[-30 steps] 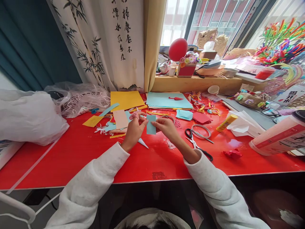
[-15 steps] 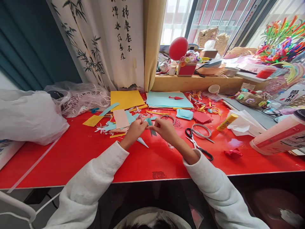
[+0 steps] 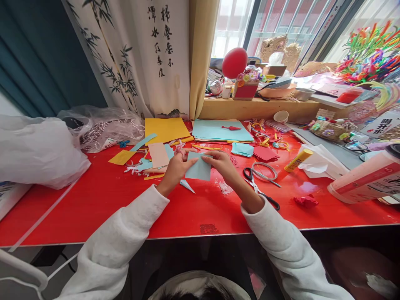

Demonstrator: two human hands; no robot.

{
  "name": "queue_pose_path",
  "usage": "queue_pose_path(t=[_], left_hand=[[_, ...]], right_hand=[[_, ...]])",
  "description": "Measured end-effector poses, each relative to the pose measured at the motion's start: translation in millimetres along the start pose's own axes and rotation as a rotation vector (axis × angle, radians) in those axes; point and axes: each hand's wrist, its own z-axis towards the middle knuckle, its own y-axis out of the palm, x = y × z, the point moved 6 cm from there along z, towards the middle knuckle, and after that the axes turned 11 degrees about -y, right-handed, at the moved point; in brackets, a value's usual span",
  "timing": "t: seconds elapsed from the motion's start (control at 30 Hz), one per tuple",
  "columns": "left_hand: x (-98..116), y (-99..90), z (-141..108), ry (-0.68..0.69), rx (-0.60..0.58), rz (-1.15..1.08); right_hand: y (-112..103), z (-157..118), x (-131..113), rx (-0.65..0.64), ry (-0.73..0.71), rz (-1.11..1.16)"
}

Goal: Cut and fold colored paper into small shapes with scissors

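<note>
A light blue square of paper (image 3: 200, 168) is held up just above the red table, its face spread flat toward me with a faint crease. My left hand (image 3: 177, 168) pinches its left edge between thumb and fingers. At the upper right edge, my right hand (image 3: 222, 164) grips the same sheet, thumb in front. A small pale paper cone (image 3: 187, 186) lies on the table below my left hand. Paper scraps (image 3: 146, 165) and a peach paper piece (image 3: 158, 155) are heaped beyond it to the left.
Black-handled scissors (image 3: 261, 188) and a coiled tube (image 3: 264, 172) lie right of my right hand. Farther right are a yellow glue stick (image 3: 298, 161), crumpled red paper (image 3: 306, 201) and a large cup (image 3: 367, 177). Blue sheets (image 3: 218, 131) and yellow paper (image 3: 165, 130) lie at the back.
The blue paper, folded and bunched between my fingers before, is now opened out into a flat square. My hands have moved slightly apart to its two sides.
</note>
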Motion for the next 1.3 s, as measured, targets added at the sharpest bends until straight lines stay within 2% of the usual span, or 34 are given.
queue_pose_path(t=[0.1, 0.17, 0.33, 0.43, 0.57, 0.73, 0.93, 1.13, 1.3], left_hand=[[0.7, -3.7, 0.4, 0.005, 0.036, -0.089], [2.7, -5.2, -0.5, 0.046, 0.049, -0.051], [3.3, 0.4, -3.8, 0.066, -0.033, 0.013], [4.1, 1.5, -4.9, 0.050, -0.031, 0.000], [7.4, 1.2, -3.4, 0.101, -0.022, 0.015], [0.8, 3.1, 2.4, 0.086, -0.079, -0.070], [-0.4, 6.4, 1.4, 0.084, -0.095, -0.089], [-2.8, 7.8, 1.8, 0.043, -0.110, -0.051], [-5.6, 5.2, 2.7, -0.004, -0.082, 0.069]], right_hand=[[0.1, -0.8, 1.8, 0.017, 0.035, 0.099], [0.4, -1.1, 1.2, 0.012, 0.026, 0.117], [-1.2, -1.6, 2.4, 0.036, 0.020, 0.101], [-1.3, -1.5, 2.2, 0.042, 0.001, 0.068], [-1.7, -1.5, 1.5, 0.049, -0.008, 0.053], [-0.9, -1.6, -2.1, 0.031, -0.019, 0.081], [-0.7, -1.4, -3.6, 0.017, -0.033, 0.041], [-2.1, -0.4, -2.5, 0.013, -0.083, -0.070], [-3.6, -1.6, -4.5, 0.031, -0.099, -0.103]])
